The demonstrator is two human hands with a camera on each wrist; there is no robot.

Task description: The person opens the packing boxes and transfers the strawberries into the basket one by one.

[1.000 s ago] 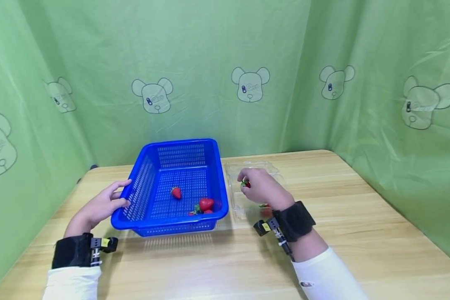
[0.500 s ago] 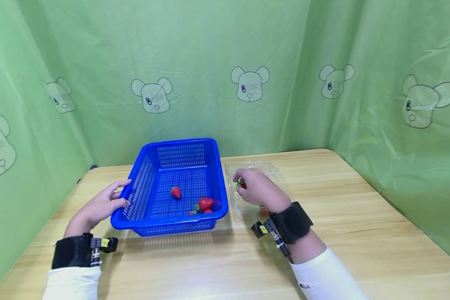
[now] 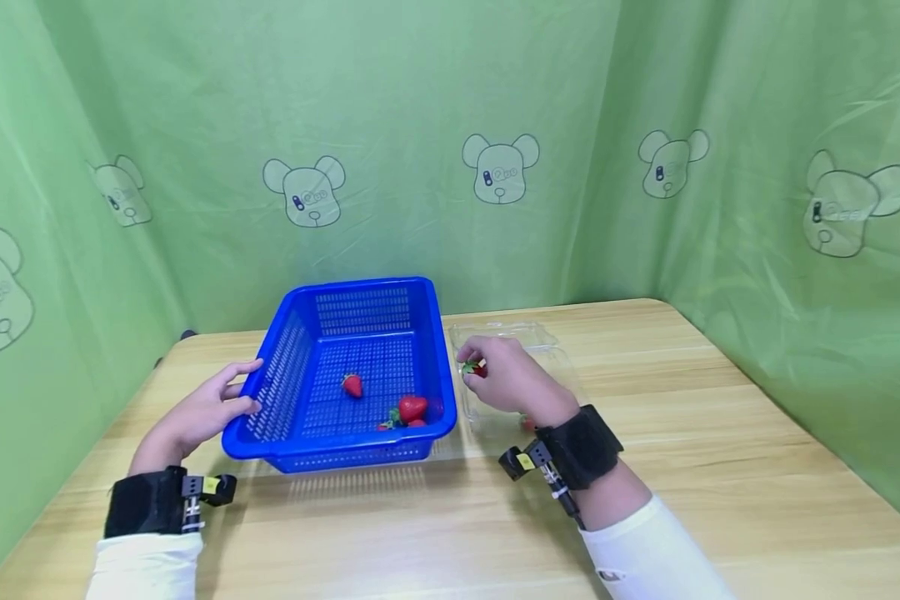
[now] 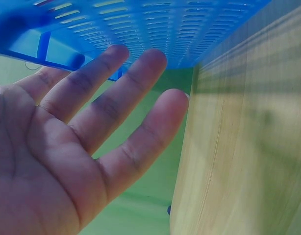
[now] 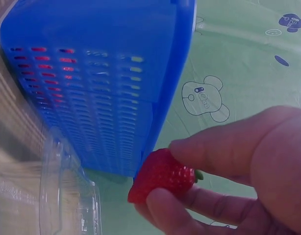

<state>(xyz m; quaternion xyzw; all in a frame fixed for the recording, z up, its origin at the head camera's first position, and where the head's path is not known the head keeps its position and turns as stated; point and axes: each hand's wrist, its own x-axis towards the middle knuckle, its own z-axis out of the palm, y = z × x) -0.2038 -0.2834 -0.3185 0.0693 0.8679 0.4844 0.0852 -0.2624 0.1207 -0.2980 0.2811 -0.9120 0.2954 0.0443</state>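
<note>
A blue plastic basket point(image 3: 375, 442) stands left of the middle of the table, with several strawberries in it. One strawberry point(image 3: 352, 386) lies alone on its floor, and a bigger strawberry point(image 3: 412, 408) sits among others in the near right corner. At the basket's left rim, my left hand point(image 3: 202, 410) holds on with thumb and index finger; its other fingers point(image 4: 150, 137) stretch out under the rim. My right hand point(image 3: 506, 375) pinches a strawberry point(image 5: 163, 177) between thumb and fingers, over a clear plastic box point(image 3: 487, 421) beside the basket.
Partly hidden behind my right wrist, another strawberry point(image 3: 527, 422) shows in the clear box. The box's lid point(image 3: 506, 333) lies folded back toward the far edge. A green curtain point(image 3: 390, 242) with bear heads surrounds the wooden table point(image 3: 390, 542).
My right hand has moved a short way left with the strawberry, closer to the basket's right side. The left hand and the basket have stayed in place.
</note>
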